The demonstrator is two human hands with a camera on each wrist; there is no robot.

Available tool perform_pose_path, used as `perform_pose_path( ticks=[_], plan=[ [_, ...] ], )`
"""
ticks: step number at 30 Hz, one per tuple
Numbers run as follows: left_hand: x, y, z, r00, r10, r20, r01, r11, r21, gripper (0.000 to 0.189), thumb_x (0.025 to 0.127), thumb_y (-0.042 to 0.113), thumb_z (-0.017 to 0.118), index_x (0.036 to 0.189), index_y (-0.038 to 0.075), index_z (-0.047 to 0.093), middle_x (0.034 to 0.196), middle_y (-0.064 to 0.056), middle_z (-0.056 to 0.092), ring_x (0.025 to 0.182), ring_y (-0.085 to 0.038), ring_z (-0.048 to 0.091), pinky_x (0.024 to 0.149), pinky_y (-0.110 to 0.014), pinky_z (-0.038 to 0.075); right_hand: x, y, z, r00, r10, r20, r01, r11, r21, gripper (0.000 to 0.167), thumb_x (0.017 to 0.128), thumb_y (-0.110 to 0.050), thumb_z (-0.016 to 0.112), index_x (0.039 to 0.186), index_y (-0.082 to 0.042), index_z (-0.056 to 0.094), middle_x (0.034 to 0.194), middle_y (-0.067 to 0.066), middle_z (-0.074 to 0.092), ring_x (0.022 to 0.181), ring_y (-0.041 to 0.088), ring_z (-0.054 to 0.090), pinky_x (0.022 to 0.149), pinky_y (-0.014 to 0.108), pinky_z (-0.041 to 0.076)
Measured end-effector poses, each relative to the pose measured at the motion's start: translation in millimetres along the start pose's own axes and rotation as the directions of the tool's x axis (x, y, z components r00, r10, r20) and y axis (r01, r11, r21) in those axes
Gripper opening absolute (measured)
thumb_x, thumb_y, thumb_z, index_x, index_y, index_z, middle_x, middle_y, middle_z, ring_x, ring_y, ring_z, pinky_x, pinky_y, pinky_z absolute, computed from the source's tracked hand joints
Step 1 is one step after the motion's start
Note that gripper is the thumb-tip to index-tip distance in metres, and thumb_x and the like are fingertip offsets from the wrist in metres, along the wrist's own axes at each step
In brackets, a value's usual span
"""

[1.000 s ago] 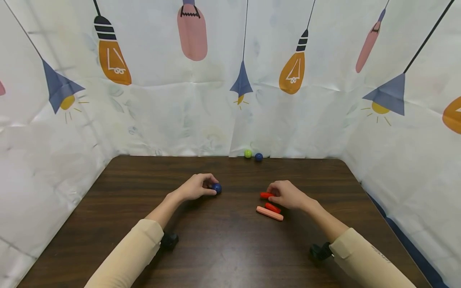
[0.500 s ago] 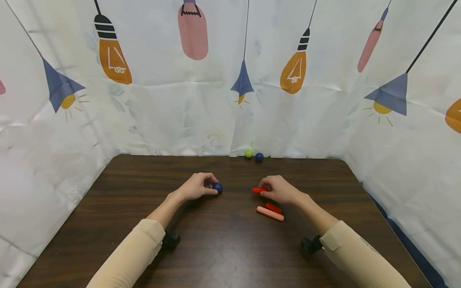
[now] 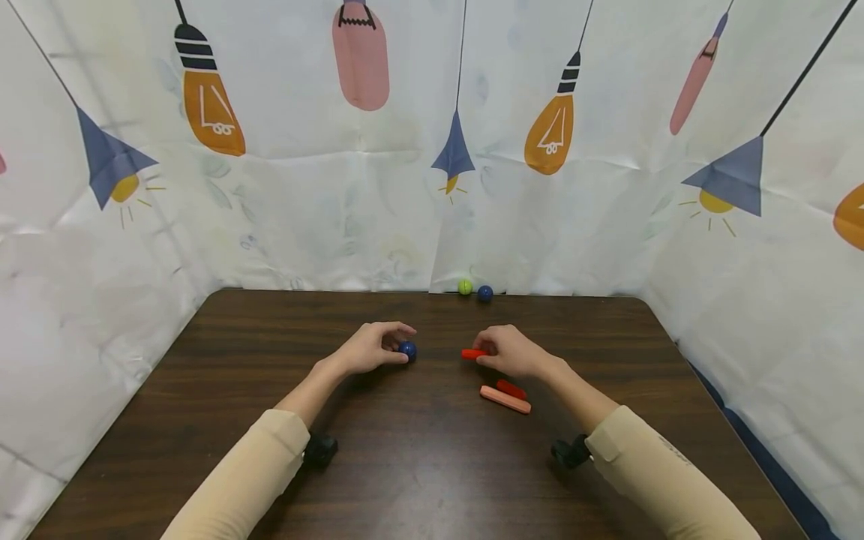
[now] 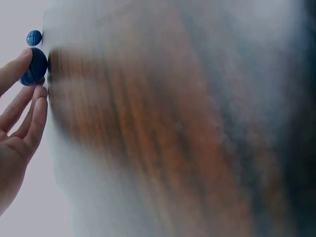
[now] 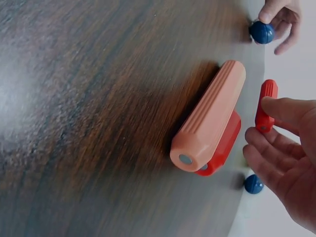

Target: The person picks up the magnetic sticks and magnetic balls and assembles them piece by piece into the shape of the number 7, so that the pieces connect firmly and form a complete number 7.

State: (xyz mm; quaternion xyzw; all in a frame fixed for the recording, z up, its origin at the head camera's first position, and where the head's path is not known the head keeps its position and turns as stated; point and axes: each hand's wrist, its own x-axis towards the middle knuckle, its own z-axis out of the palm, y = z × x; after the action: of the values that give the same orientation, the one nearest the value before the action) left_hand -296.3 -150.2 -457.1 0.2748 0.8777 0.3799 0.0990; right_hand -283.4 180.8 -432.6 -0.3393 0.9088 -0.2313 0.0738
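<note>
- The left grip (image 3: 374,347) is nearly closed about the ball (image 3: 408,350), thumb against one side, fingers loosely bent; whether the ball bears on the tabletop (image 3: 418,465), I cannot tell.
- The right grip (image 3: 513,351) pinches the red stick (image 3: 471,354) between thumb and fingers, one end jutting toward the ball — a gap remains between them.
- The ball could roll or squirt free: it is round and slick, and the left hold looks light.
- The red stick could pivot if nudged end-on, since so little of it is pinched.
- If the grey disc (image 5: 185,159) in the pink stick (image 3: 505,400) is a magnet, and the others match, a sudden tug at close range might upset either hold.
- A low right wrist could brush the pink stick or the second red stick (image 3: 511,389), which lie side by side just below it.
- The sticks look like hard plastic: long, bevelled at the ends, with ribs along the pink one.
- The ball is glossy and seamed; the far ball (image 3: 484,293) is also blue, beside the green ball (image 3: 465,286).
- Dark, streaky wood grain covers the tabletop, with a dull sheen; the cloth (image 3: 304,210) behind is white, creased and lamp-printed.
</note>
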Motion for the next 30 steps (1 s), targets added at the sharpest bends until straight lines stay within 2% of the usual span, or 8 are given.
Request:
perform_pose_path(
  ticks=[9, 19, 30],
  plan=[
    [1.5, -2.2, 0.3, 1.0, 0.023, -0.014, -0.022, 0.999, 0.024, 0.03, 0.092, 0.016, 0.08, 0.121, 0.011, 0.072, 0.099, 0.002, 0.067, 0.086, -0.015, 0.059, 0.076, -0.033, 0.052, 4.7, -3.6, 1.0, 1.0, -0.008, 0.023, 0.008, 1.0, -0.004, 0.013, 0.097, -0.011, 0.073, 0.108, -0.005, 0.073, 0.092, -0.003, 0.066, 0.075, 0.01, 0.055, 0.07, 0.028, 0.05],
    [1.5, -1.4, 1.4, 0.998, -0.012, -0.054, 0.013, 1.0, 0.025, 0.03, 0.089, 0.014, 0.083, 0.116, 0.011, 0.071, 0.107, -0.001, 0.07, 0.096, -0.018, 0.065, 0.087, -0.038, 0.055, 14.0, -9.9, 2.9, 0.999, 0.004, 0.048, -0.004, 1.0, 0.003, 0.013, 0.097, -0.012, 0.073, 0.108, -0.006, 0.073, 0.093, -0.002, 0.067, 0.078, 0.012, 0.057, 0.072, 0.03, 0.052],
    [4.3, 2.6, 1.8, 0.999, -0.029, -0.042, 0.029, 1.0, -0.008, 0.029, 0.088, 0.013, 0.085, 0.111, 0.009, 0.069, 0.106, -0.003, 0.07, 0.098, -0.019, 0.067, 0.089, -0.039, 0.056, 24.4, -14.1, 7.6, 0.999, -0.009, 0.042, 0.01, 1.0, -0.023, 0.011, 0.097, -0.013, 0.074, 0.107, -0.008, 0.073, 0.088, -0.005, 0.064, 0.074, 0.011, 0.055, 0.068, 0.028, 0.05]
  ],
)
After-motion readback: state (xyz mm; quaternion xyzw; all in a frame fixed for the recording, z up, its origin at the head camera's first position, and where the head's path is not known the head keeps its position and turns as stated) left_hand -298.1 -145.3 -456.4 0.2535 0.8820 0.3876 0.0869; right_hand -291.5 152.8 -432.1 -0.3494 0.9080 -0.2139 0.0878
